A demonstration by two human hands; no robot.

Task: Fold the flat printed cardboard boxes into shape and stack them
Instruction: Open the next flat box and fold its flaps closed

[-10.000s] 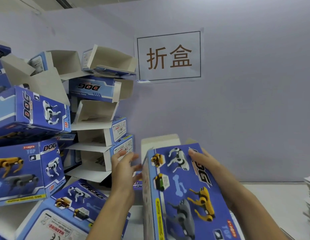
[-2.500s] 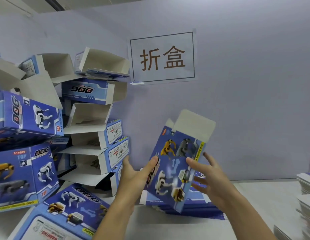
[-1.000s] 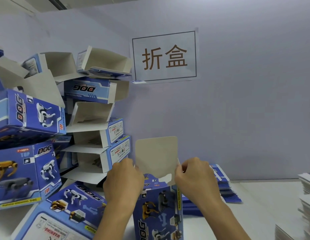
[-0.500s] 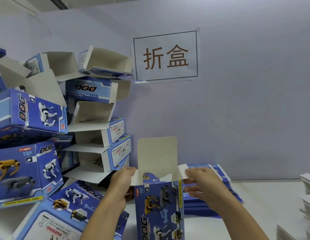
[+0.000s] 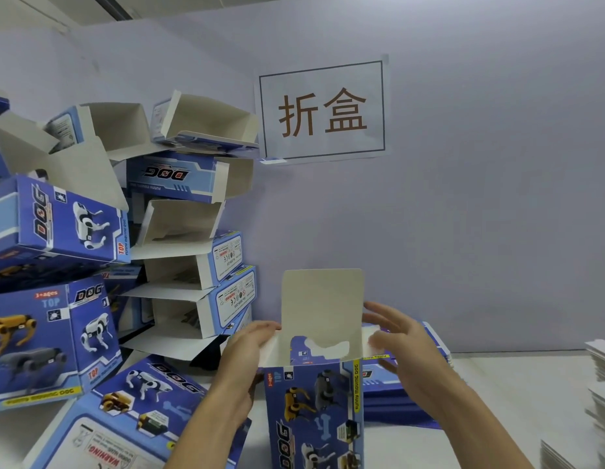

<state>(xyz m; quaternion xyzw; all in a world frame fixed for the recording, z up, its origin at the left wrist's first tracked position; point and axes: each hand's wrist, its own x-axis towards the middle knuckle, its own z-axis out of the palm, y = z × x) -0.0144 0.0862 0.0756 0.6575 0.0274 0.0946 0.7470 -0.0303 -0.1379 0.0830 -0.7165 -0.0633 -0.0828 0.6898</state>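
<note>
We see a purple wall (image 5: 463,198) with a paper sign (image 5: 323,110) taped up. Big pile of folded boxes (image 5: 132,265) leans at left on the white counter (image 5: 497,418). Flat boxes (image 5: 412,384) stacked behind our hands, white sheet stacks (image 5: 602,401) far right. Upright box (image 5: 314,411) stands centre on the counter, top open, rear flap (image 5: 323,302) vertical. Left hand (image 5: 247,357) pinches the left side flap (image 5: 272,346). Right hand (image 5: 406,346), fingers spread and fairly straight, touches the right side flap (image 5: 370,340); firm grip there, we cannot tell.
</note>
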